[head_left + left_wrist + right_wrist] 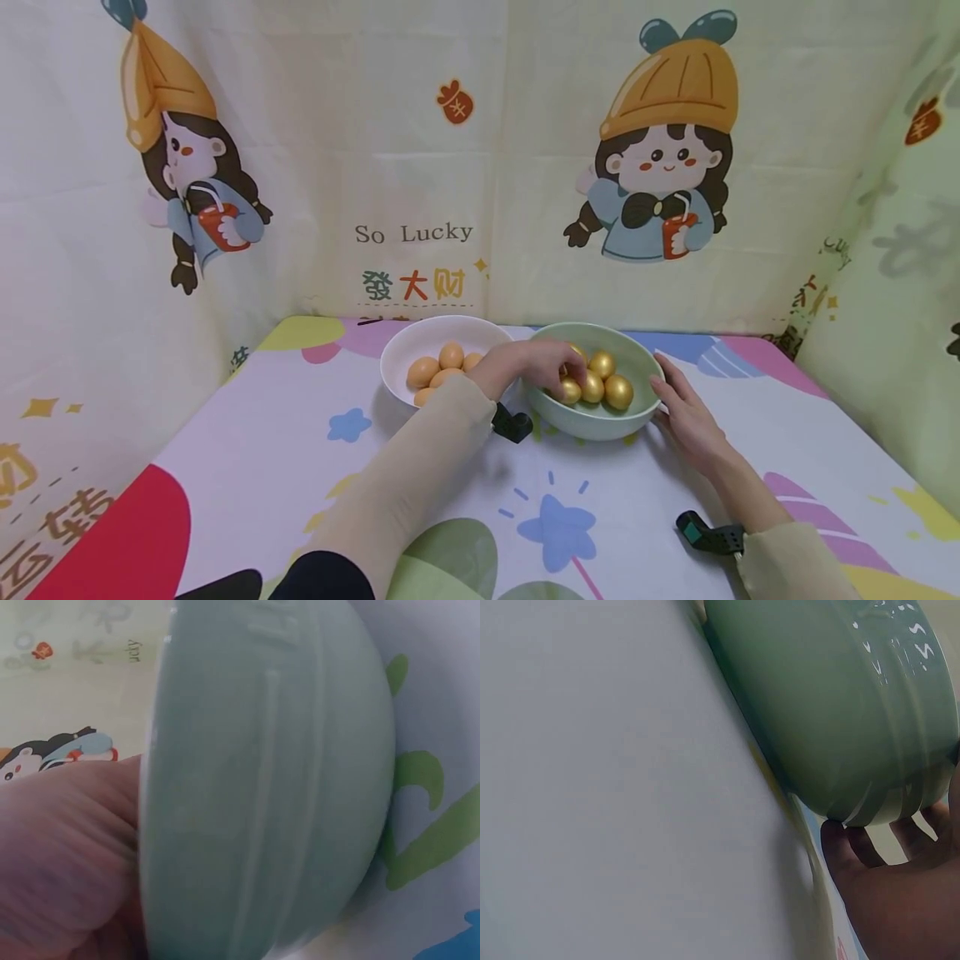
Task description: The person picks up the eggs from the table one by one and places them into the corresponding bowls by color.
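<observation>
A light green bowl (588, 427) holds several golden eggs (618, 392). Reaching down into it, my left hand (542, 363) has its thumb and fingers bent about a golden egg (570, 392) on the left side. In the left wrist view the hand (67, 855) goes over the rim, and the bowl wall (217, 780) hides the fingertips. My right hand (693, 421) grips the bowl's right side at the rim. In the right wrist view its fingers (844, 851) touch the outer wall. To the left stands a white bowl (397, 396) with several brown eggs (422, 372), partly behind the left forearm.
Both bowls stand side by side on a patterned tablecloth (255, 467), near its back edge. A printed cloth backdrop (525, 167) hangs right behind. Black straps with small devices sit on the left wrist (513, 423) and the right wrist (708, 535).
</observation>
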Tool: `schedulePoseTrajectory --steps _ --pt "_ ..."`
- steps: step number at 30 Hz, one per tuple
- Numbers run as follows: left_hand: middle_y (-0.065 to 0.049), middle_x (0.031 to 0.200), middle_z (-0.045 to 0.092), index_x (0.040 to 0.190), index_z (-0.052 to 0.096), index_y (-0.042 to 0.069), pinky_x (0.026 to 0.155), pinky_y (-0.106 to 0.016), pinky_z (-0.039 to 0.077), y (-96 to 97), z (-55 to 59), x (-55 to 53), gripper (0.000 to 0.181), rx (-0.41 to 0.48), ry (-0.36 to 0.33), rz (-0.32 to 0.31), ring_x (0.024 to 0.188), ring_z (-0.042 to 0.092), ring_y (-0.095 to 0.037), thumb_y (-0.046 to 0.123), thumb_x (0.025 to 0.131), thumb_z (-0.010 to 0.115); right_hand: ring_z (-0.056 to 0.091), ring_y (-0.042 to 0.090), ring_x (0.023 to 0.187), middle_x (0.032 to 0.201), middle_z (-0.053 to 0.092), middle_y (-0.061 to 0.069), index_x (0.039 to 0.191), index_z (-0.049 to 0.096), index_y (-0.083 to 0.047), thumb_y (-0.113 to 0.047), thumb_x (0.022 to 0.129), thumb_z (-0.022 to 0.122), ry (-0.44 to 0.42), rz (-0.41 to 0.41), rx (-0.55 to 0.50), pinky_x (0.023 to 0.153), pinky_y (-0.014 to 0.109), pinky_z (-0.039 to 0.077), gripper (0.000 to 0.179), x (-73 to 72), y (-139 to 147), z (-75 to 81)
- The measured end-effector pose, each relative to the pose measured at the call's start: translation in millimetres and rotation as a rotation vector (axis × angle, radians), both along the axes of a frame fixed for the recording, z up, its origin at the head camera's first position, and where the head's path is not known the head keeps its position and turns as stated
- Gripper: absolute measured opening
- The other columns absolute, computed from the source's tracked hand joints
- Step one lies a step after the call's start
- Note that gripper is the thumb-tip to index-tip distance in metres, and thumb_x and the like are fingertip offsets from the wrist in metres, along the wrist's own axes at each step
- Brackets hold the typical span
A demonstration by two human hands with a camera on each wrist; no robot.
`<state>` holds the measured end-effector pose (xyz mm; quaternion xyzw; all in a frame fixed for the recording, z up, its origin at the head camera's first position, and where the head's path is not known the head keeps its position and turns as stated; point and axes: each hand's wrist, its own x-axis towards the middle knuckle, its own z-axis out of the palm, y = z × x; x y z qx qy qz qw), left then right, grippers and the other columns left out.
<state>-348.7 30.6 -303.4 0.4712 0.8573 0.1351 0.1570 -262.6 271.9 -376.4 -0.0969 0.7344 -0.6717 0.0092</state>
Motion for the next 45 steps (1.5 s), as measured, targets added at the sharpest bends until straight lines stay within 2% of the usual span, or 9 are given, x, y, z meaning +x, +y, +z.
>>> schedulePoseTrajectory --steps 4,13,23,29,38,42,45 --pt "0.004 0.094 0.059 0.102 0.066 0.014 0.073 -0.016 0.040 1.0 -0.8 -0.3 0.025 -0.017 0.017 0.004 0.085 0.051 -0.009 0.007 0.078 0.069 0.008 0.028 0.138 0.155 -0.003 0.007 0.151 0.000 -0.014 -0.038 0.099 0.039 0.002 0.001 -0.013 0.106 0.053 0.014 0.069 -1.3 -1 -0.5" --pt "0.004 0.099 0.059 0.106 0.067 0.012 0.079 -0.014 0.039 2.5 -3.4 2.3 0.025 -0.033 0.000 0.014 0.091 0.051 -0.007 0.007 0.081 0.068 0.008 0.028 0.138 0.155 -0.002 0.008 0.151 0.001 -0.014 -0.039 0.099 0.039 -0.002 0.004 -0.026 0.107 0.053 0.013 0.069 -2.2 -2 -1.4" --pt "0.002 0.098 0.059 0.106 0.065 0.010 0.078 -0.015 0.040 2.3 -1.5 3.0 0.026 -0.034 -0.031 0.021 0.092 0.051 -0.009 0.005 0.081 0.068 0.008 0.028 0.138 0.155 -0.001 0.008 0.151 0.001 -0.016 -0.039 0.099 0.039 -0.002 0.002 -0.023 0.107 0.054 0.013 0.068 -2.4 -3 -1.5" --pt "-0.001 0.105 0.059 0.108 0.063 0.009 0.078 -0.017 0.041 -2.3 5.0 4.8 0.030 0.015 -0.097 0.030 0.097 0.052 -0.013 0.003 0.079 0.068 0.008 0.028 0.138 0.155 -0.002 0.007 0.151 0.001 -0.015 -0.039 0.099 0.039 -0.002 -0.002 -0.023 0.107 0.054 0.013 0.069 -1.7 -2 -1.1" --pt "-0.004 0.113 0.061 0.113 0.063 0.008 0.079 -0.020 0.043 -12.8 15.2 6.6 0.030 0.055 -0.090 0.007 0.106 0.053 -0.021 0.009 0.083 0.067 0.009 0.028 0.137 0.155 -0.002 0.007 0.151 0.001 -0.016 -0.040 0.099 0.039 -0.008 -0.012 -0.005 0.106 0.053 0.014 0.069 -0.1 -2 -0.3" --pt "-0.003 0.117 0.059 0.118 0.062 0.010 0.082 -0.020 0.043 -19.4 23.1 9.5 0.034 0.072 -0.088 0.018 0.109 0.052 -0.019 0.012 0.084 0.065 0.009 0.028 0.137 0.155 -0.003 0.006 0.151 0.000 -0.017 -0.040 0.099 0.038 -0.009 -0.007 0.004 0.106 0.053 0.015 0.069 0.6 -1 -0.4" --pt "-0.003 0.119 0.058 0.119 0.060 0.010 0.084 -0.020 0.041 -24.3 30.2 14.1 0.034 0.095 -0.090 -0.003 0.110 0.052 -0.019 0.013 0.086 0.064 0.008 0.028 0.138 0.155 -0.004 0.006 0.151 0.000 -0.018 -0.041 0.099 0.038 -0.009 -0.007 0.004 0.106 0.053 0.014 0.068 1.0 0 -0.2"
